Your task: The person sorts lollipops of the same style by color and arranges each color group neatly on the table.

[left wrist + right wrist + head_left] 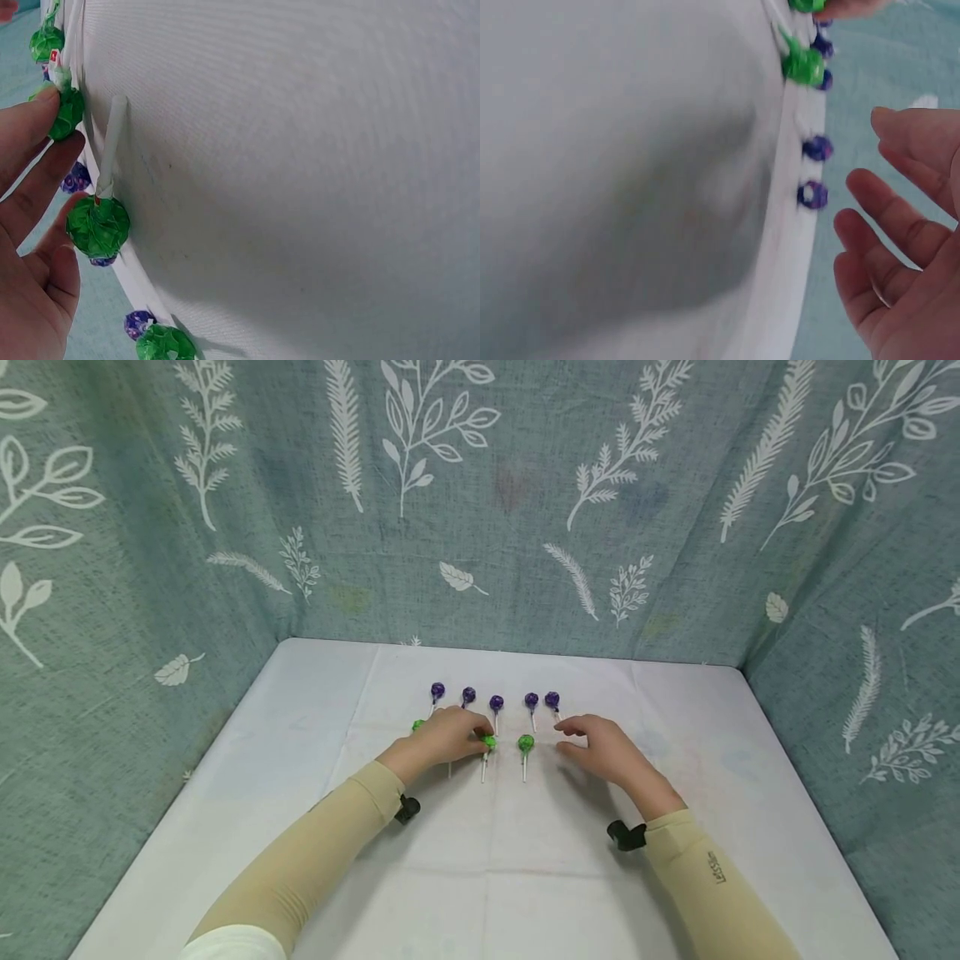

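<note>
My left hand (pixel 450 735) pinches the head of a green lollipop (pixel 490 742) between thumb and fingertip; its stick points toward me. In the left wrist view, that green lollipop (pixel 69 114) shows at the fingertips, and another green lollipop (pixel 98 227) lies beside the lower fingers. My right hand (pixel 603 747) hovers with relaxed, parted fingers and nothing between them, as the right wrist view of the hand (pixel 900 232) shows. Nearest to it are a purple lollipop (pixel 552 700) at the right end of the back row and a green lollipop (pixel 526 743) to its left.
Several purple lollipops, one of them the middle lollipop (pixel 497 703), form a row toward the back of the white table (pixel 487 902). A green lollipop (pixel 417 725) is partly hidden behind my left hand. Leaf-patterned curtains (pixel 510 527) enclose the back and sides.
</note>
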{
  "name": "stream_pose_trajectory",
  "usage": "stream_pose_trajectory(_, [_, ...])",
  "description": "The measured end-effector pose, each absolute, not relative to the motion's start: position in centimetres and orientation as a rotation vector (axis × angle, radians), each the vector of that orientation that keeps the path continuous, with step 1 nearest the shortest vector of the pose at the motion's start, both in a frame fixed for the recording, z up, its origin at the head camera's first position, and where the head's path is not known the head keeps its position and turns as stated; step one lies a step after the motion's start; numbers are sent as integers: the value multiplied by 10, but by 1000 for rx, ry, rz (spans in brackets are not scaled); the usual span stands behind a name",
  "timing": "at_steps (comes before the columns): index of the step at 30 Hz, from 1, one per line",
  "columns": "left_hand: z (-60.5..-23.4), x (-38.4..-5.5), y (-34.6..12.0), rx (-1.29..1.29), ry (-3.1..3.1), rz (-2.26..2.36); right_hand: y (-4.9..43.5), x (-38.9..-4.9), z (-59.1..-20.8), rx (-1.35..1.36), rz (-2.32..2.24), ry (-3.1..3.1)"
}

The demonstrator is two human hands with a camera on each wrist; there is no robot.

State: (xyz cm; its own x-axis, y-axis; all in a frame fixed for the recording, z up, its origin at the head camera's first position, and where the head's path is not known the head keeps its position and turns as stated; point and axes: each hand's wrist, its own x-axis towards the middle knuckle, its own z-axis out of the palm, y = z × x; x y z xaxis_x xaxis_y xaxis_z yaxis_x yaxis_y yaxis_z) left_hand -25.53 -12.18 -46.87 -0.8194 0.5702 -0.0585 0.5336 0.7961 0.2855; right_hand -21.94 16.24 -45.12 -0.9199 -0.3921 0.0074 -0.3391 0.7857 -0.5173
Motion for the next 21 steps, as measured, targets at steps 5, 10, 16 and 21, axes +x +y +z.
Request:
stream_pose_trajectory(5, [-469, -256, -121, 872, 2826, 394, 191, -211, -453, -516, -836, 2885])
stream_pose_trajectory(10, [-470, -258, -121, 849, 2827, 401, 215, -201, -453, -464, -820, 2914])
stream_pose_trajectory(16, [-471, -258, -121, 837, 2821, 394, 243, -185, -453, -386, -825, 2928])
stream_pose_trajectory(21, [-467, -256, -120, 840, 2817, 418, 262, -177, -462, -303, -806, 2923])
